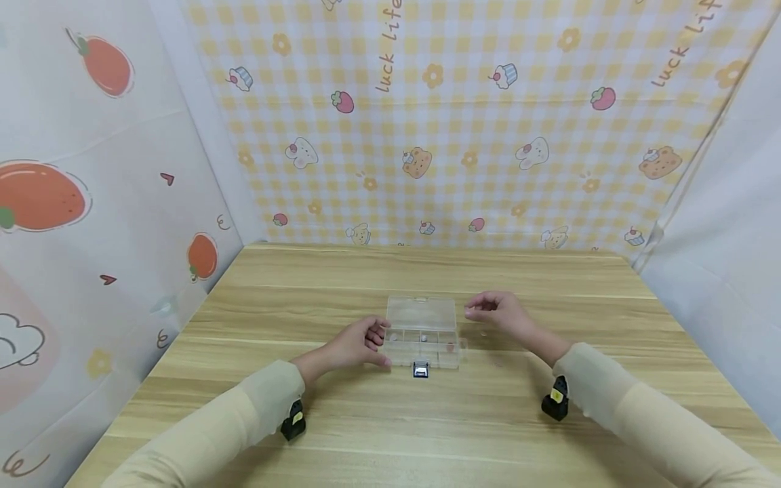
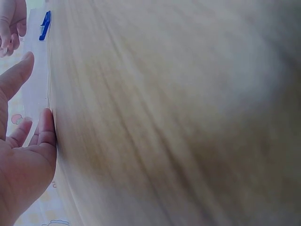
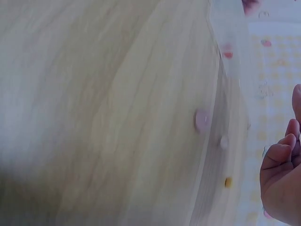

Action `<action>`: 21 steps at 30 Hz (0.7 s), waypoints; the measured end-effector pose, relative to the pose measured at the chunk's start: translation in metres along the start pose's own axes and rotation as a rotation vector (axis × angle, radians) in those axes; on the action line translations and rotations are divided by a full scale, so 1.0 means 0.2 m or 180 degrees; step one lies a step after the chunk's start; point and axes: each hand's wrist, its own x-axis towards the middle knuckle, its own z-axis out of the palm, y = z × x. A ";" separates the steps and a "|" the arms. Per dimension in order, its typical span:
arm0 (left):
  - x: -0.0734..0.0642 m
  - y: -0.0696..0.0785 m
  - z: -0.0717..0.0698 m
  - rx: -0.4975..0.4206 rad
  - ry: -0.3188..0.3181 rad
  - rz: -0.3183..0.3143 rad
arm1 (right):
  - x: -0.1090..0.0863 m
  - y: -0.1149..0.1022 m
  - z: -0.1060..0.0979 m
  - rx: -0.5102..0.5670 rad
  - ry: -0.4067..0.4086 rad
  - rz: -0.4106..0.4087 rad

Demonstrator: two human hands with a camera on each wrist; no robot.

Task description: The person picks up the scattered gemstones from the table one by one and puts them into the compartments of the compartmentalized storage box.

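Observation:
A clear plastic compartment box [image 1: 405, 357] stands with its lid [image 1: 421, 314] raised at the back and a blue clasp [image 1: 421, 370] at its front. Small white pieces and a reddish piece [image 1: 450, 348] lie in its compartments. My left hand [image 1: 360, 342] is at the box's left end, thumb by the front corner and fingertips along the side; the left wrist view shows thumb and fingers well apart. Off the box's right side, my right hand [image 1: 500, 314] hovers with bent fingers, thumb and forefinger close together. I cannot tell whether a small piece is between them.
To the right of the box, a pinkish round piece [image 3: 201, 120], a white piece [image 3: 224, 142] and an orange-yellow piece [image 3: 228, 182] lie loose on the wooden table [image 1: 366, 420]. Patterned cloth [image 1: 451, 135] hangs behind the table's far edge. Each wrist carries a small black camera.

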 end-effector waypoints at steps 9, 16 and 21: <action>-0.01 0.01 0.00 -0.0025 -0.0028 0.0000 | -0.01 -0.05 0.09 0.0136 -0.0080 0.0000; 0.00 0.01 0.00 0.0005 -0.0014 -0.0007 | 0.01 -0.09 0.18 0.0161 -0.0230 -0.0170; 0.00 0.01 -0.01 0.0012 -0.0021 -0.0014 | 0.01 -0.14 0.24 0.0221 -0.0325 -0.0164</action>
